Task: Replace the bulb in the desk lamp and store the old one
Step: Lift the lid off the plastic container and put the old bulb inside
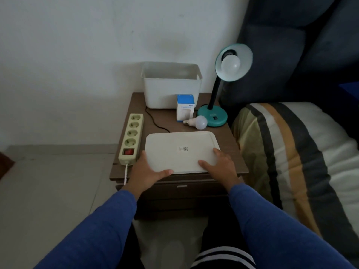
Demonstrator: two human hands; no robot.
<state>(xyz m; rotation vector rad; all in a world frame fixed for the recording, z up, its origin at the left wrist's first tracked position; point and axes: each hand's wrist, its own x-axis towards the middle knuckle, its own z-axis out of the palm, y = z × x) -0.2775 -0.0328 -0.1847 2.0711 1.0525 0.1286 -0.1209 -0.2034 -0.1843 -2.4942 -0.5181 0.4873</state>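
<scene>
- Left hand and right hand: each grips a near corner of the one white lid, thumbs on top, fingers curled under its edge.
- Lid: flat, at the near edge of the nightstand.
- Bulbs, two: a loose bulb lies on its side beside the lamp base; a fitted bulb sits in the teal desk lamp, far right.
- One bulb box, upright.
- One open white bin, far centre.
- One power strip, left.
</scene>
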